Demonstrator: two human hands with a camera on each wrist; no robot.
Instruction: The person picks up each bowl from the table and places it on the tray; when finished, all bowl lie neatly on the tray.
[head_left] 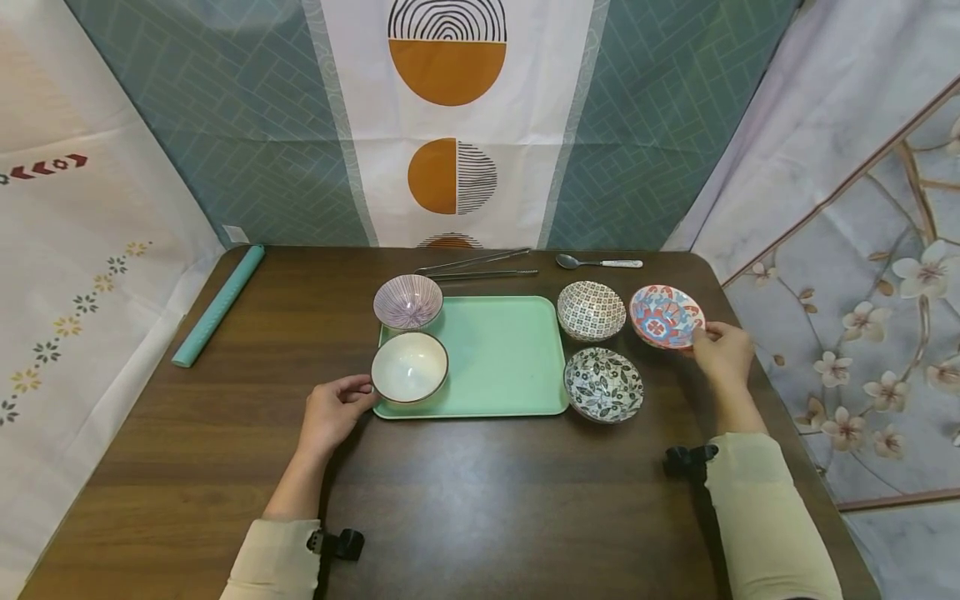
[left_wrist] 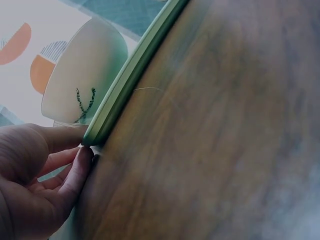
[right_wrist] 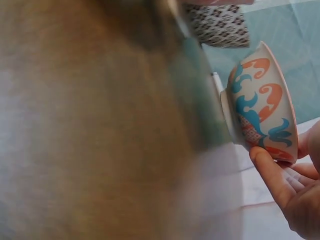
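Note:
My left hand (head_left: 330, 417) pinches the near left corner of a light green tray (head_left: 502, 358), whose edge passes between the fingers in the left wrist view. Just above those fingers, a cream bowl with a dark rim (head_left: 409, 367) sits on the tray's left side. A purple-striped bowl (head_left: 408, 302) stands behind it, at the far left corner. My right hand (head_left: 726, 354) grips the rim of a red-and-blue patterned bowl (right_wrist: 262, 102), right of the tray. Whether this bowl's foot touches the table, I cannot tell.
A checked bowl (head_left: 591, 312) and a black-and-white leaf-patterned bowl (head_left: 603, 385) stand along the tray's right edge. Metal tongs (head_left: 480, 260), a thin dark rod (head_left: 487, 274) and a spoon (head_left: 592, 262) lie behind. A rolled teal mat (head_left: 219, 306) lies far left.

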